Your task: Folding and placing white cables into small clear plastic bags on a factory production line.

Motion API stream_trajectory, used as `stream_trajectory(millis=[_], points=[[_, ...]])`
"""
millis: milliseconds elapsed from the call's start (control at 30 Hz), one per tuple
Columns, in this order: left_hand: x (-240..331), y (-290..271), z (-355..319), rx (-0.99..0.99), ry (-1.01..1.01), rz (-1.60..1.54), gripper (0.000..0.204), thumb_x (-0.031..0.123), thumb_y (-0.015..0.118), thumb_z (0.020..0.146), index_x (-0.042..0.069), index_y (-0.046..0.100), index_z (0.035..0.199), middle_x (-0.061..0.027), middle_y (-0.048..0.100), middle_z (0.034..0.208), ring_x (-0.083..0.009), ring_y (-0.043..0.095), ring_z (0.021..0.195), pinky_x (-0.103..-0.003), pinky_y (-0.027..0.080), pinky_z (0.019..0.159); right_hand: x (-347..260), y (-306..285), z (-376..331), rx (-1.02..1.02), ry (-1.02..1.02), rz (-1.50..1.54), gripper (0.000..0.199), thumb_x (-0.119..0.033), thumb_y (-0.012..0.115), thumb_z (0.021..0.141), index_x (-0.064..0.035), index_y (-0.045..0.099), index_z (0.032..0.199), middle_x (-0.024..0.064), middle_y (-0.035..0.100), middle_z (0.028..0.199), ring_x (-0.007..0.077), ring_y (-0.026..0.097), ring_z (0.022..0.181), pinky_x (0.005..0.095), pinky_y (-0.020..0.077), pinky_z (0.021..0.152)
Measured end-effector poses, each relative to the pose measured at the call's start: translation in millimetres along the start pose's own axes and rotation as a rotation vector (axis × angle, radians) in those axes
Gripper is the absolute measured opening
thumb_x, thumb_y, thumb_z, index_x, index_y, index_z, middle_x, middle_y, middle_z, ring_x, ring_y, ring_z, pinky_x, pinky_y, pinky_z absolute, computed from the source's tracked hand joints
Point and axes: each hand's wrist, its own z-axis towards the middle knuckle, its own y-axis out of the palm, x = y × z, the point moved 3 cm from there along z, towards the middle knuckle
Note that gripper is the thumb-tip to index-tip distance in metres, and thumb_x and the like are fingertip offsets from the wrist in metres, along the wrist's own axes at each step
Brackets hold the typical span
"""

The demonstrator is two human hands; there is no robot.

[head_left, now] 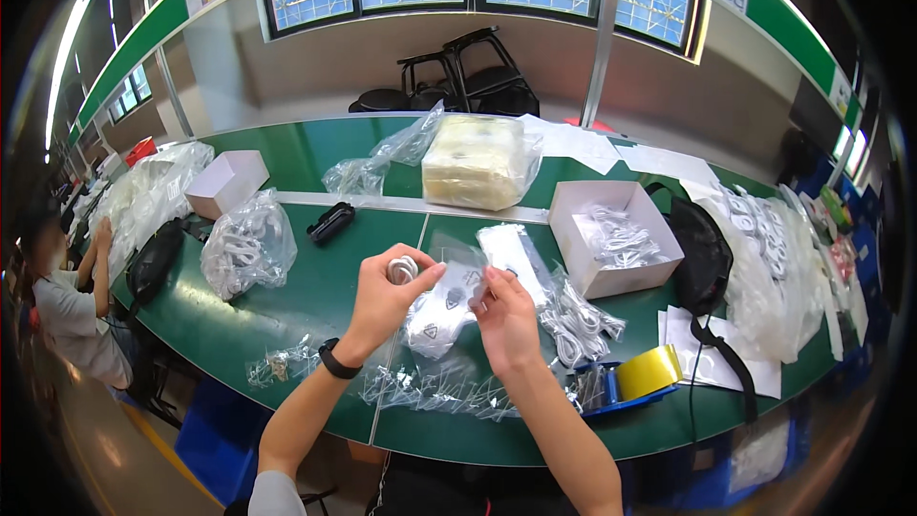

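Observation:
A small coiled white cable is pinched in the fingers of my left hand, which wears a black wristband. Facing it, my right hand grips a clear plastic bag by its right side; the bag looks flat. Below both hands lies a pile of clear printed bags. Just beyond my right fingers rests a white packet. Bundled white cables lie to the right of my right hand. Small clear packets with tiny shiny parts spread along the near table edge.
A white box of bagged cables stands right, beside a black pouch. Yellow tape sits in a blue dispenser. A plastic-wrapped block stands at the back, a bag of cables left. Another person works far left.

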Motion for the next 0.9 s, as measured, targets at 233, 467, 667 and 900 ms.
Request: stream_trajectory(millis=[233, 467, 667, 900], points=[[20, -6, 15, 0.021, 0.142, 0.005, 0.013, 0.012, 0.071, 0.086, 0.000, 0.067, 0.085, 0.0000, 0.065, 0.072, -0.0014, 0.048, 0.056, -0.018, 0.035, 0.050, -15, 15, -11, 0.254, -0.598, -0.615, 0.010, -0.009, 0.066, 0.089, -0.0017, 0.063, 0.095, 0.0007, 0.062, 0.084, 0.0067, 0.054, 0.077, 0.0218, 0.0420, 0.069], [18, 9, 7, 0.054, -0.094, -0.218, 0.019, 0.019, 0.073, 0.086, 0.001, 0.069, 0.086, 0.0006, 0.065, 0.074, 0.0000, 0.049, 0.059, -0.017, 0.035, 0.050, 17, 39, -25, -0.275, -0.074, -0.880, 0.026, -0.020, 0.065, 0.093, 0.0025, 0.065, 0.105, 0.0067, 0.067, 0.089, 0.0123, 0.063, 0.083, 0.0265, 0.0506, 0.071], [25, 20, 3, -0.024, -0.113, -0.356, 0.018, 0.017, 0.072, 0.086, 0.000, 0.068, 0.085, -0.0009, 0.063, 0.072, -0.0003, 0.044, 0.049, -0.019, 0.036, 0.046, 20, 37, -23, -0.282, -0.079, -0.532, 0.027, -0.019, 0.061, 0.095, 0.0049, 0.061, 0.109, 0.0070, 0.066, 0.097, 0.0147, 0.063, 0.091, 0.0289, 0.0511, 0.080], [20, 5, 15, -0.007, -0.053, -0.275, 0.015, 0.014, 0.065, 0.090, -0.001, 0.064, 0.088, -0.0024, 0.062, 0.072, -0.0066, 0.056, 0.065, -0.021, 0.043, 0.060, 14, 32, -20, -0.433, 0.100, -0.665, 0.024, -0.016, 0.063, 0.094, 0.0036, 0.061, 0.109, 0.0053, 0.066, 0.093, 0.0118, 0.063, 0.089, 0.0269, 0.0506, 0.081]])
